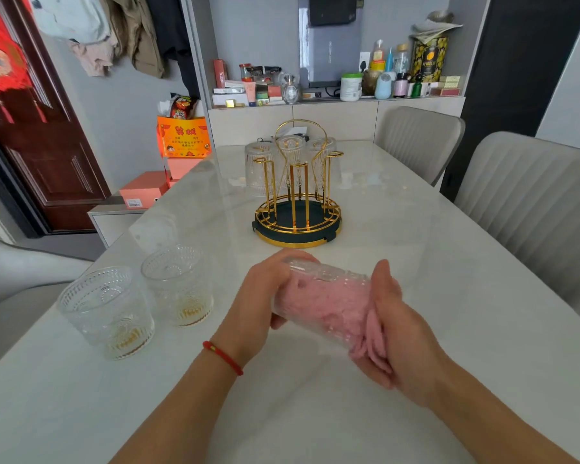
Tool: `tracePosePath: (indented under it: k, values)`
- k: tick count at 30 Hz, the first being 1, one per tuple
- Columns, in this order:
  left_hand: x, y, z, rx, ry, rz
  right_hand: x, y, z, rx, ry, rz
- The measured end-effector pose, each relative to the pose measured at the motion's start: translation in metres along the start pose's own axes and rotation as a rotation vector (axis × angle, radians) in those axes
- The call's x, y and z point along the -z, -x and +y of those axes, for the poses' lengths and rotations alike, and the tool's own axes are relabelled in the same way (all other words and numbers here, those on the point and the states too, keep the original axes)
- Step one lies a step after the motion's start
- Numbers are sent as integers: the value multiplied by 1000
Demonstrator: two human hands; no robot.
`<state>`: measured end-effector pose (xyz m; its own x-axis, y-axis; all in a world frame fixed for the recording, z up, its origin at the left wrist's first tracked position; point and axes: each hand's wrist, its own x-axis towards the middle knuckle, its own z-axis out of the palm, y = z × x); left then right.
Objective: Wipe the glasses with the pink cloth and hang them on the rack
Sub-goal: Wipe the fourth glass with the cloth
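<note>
Above the pale, glossy marble-look table (416,249), the left hand (262,296) curls its grip round the base end of a ribbed, beaded clear glass (318,279) held on its side, while the right hand (399,333) pinches the fluffy pink cloth (325,303) stuffed into the glass's mouth. Two matching embossed tumblers (108,309) (178,283) stand upright at the left, and further back the gold wire rack (297,192) on its round dark tray carries three fluted glasses upside down.
</note>
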<state>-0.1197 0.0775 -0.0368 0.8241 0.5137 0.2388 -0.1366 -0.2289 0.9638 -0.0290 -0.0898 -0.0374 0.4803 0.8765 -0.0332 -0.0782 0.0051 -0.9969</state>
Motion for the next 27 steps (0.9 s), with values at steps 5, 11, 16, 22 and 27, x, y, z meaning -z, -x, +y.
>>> tracePosePath:
  k: [5,11,16,22,27]
  values:
    - [-10,-2,11,371,-190,123,-14,11,-3,276,468,-30]
    - [-3,-4,-6,-173,-137,294,-16,6,12,-174,-332,-34]
    - [0,-2,-9,-546,-206,208,-12,2,-1,-245,-795,-161]
    - [-3,-3,-3,261,49,-1,-7,0,-1,-10,-27,31]
    - [-6,-2,-3,77,-18,66,-10,5,14,64,347,-9]
